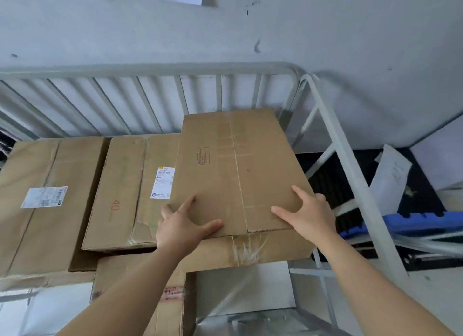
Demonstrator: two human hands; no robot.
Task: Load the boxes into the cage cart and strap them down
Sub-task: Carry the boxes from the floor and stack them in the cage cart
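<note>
- Pressing the top box (238, 165): left hand (183, 225) and right hand (309, 216), each grip released, fingers spread on its near corners.
- Top box lies on lower boxes (120, 192), at the right side of the cage cart (325, 125).

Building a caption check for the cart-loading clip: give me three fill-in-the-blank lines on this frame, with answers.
1. The left hand and right hand press the box farthest to the ____.
2. The middle box bears the red number ____.
3. The crate outside the cart is ____.
Missing words: right; 40; blue.
</note>
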